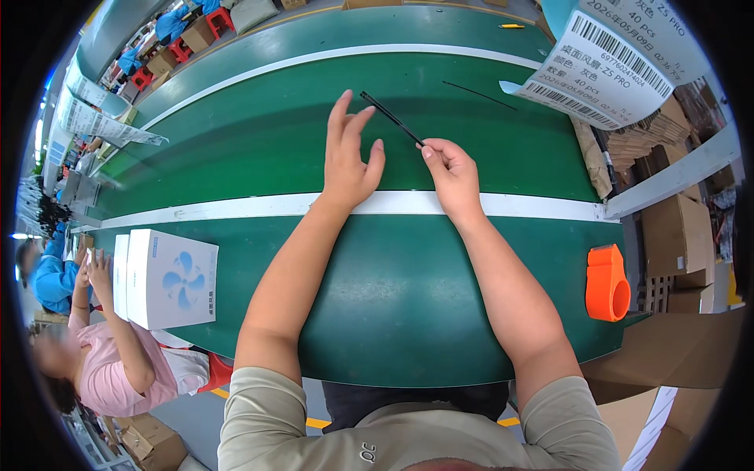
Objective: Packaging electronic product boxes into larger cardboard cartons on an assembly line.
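Over the green work surface [259, 161], my right hand [454, 174] pinches the lower end of a thin black stick [397, 122] between thumb and fingers. The stick slants up and left, and a line along it makes it look like two narrow strips side by side; its exact kind cannot be made out. My left hand [352, 157] is just left of the stick's far end with fingers spread, holding nothing. Its index and middle fingertips are close to the stick; whether they touch it is unclear. A thinner dark strip [479, 95] lies flat on the green surface beyond my right hand.
White boxes [179, 314] with a blue fan picture stand at left, near a person in pink [129, 369]. An orange tape dispenser [601, 294] sits at right. Printed label sheets [601, 71] hang at upper right. A white rail [267, 206] crosses the table under my wrists.
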{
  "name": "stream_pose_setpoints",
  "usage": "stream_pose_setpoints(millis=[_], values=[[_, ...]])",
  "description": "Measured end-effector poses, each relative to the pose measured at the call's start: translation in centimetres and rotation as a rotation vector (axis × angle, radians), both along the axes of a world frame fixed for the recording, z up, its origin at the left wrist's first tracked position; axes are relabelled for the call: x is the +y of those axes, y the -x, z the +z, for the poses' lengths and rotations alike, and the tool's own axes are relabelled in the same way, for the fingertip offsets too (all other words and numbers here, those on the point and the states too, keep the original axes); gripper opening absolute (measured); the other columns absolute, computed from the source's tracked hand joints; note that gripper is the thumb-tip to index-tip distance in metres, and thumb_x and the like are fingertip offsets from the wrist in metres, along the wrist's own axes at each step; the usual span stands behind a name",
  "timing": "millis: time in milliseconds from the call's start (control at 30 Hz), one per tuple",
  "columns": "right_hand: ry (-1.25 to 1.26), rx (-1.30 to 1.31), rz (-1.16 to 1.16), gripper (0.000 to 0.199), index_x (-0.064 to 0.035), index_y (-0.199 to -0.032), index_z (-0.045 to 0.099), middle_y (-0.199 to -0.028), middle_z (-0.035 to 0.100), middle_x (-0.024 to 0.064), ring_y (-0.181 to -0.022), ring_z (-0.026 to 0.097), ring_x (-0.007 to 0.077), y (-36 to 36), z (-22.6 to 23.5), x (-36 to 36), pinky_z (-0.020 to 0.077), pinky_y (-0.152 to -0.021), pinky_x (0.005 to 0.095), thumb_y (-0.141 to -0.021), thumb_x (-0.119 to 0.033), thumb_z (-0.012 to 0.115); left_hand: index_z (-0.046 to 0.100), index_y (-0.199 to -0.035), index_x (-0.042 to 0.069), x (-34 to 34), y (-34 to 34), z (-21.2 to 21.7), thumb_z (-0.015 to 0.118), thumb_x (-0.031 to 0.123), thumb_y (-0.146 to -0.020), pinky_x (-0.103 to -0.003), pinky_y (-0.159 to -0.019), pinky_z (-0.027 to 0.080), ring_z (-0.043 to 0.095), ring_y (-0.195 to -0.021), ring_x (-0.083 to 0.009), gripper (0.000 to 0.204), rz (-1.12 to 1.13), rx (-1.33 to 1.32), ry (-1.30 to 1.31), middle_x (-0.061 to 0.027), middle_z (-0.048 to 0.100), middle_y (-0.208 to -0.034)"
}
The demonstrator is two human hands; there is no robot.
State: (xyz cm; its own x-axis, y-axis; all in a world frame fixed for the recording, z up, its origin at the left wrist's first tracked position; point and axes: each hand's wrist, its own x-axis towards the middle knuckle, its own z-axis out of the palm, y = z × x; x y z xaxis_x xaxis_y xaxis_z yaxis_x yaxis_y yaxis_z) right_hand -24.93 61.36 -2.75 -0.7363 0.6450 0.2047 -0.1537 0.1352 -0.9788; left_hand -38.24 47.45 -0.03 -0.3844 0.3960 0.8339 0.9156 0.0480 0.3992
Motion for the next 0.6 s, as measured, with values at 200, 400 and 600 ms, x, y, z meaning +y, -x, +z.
stream_pose_setpoints(millis=[200, 400, 600], values=[[-0.020, 0.014, 0.019, 0.020, 0.0009, -0.115, 0.071, -0.084, 0.064, -0.0057, -0.072, 0.046, 0.0014, 0.0, 0.2, -0.2, 0.0400, -0.066, 0.0206, -0.103, -0.015, 0.065, 0.059, -0.132, 0.002, -0.2, 1.4, -0.6, 0.065, 0.002, -0.084, -0.044, -0.098, 0.051, 0.057, -0.124, -0.0385, 0.049, 0.026, 0.057, 0.063, -0.0227, 0.048, -0.148], [-0.051, -0.007, 0.023, 0.020, 0.0005, -0.115, 0.071, -0.085, 0.064, -0.0055, -0.072, 0.047, 0.0016, 0.0, 0.0, 0.0, 0.0404, -0.066, 0.0206, -0.103, -0.014, 0.065, 0.059, -0.131, 0.002, -0.2, 0.8, -0.3, 0.065, 0.002, -0.084, -0.044, -0.101, 0.049, 0.055, -0.129, -0.0397, 0.047, -0.008, -0.047, 0.034, -0.0215, 0.049, -0.147], [-0.070, -0.001, 0.022, 0.019, 0.0003, -0.114, 0.072, -0.093, 0.071, -0.0018, -0.075, 0.050, 0.0023, 0.0, 0.0, 0.0, 0.0434, -0.070, 0.0206, -0.103, -0.014, 0.064, 0.060, -0.130, 0.002, -0.8, 1.1, 0.0, 0.065, 0.001, -0.083, -0.044, -0.097, 0.050, 0.057, -0.123, -0.0376, 0.048, -0.056, -0.030, -0.004, -0.0218, 0.048, -0.147]])
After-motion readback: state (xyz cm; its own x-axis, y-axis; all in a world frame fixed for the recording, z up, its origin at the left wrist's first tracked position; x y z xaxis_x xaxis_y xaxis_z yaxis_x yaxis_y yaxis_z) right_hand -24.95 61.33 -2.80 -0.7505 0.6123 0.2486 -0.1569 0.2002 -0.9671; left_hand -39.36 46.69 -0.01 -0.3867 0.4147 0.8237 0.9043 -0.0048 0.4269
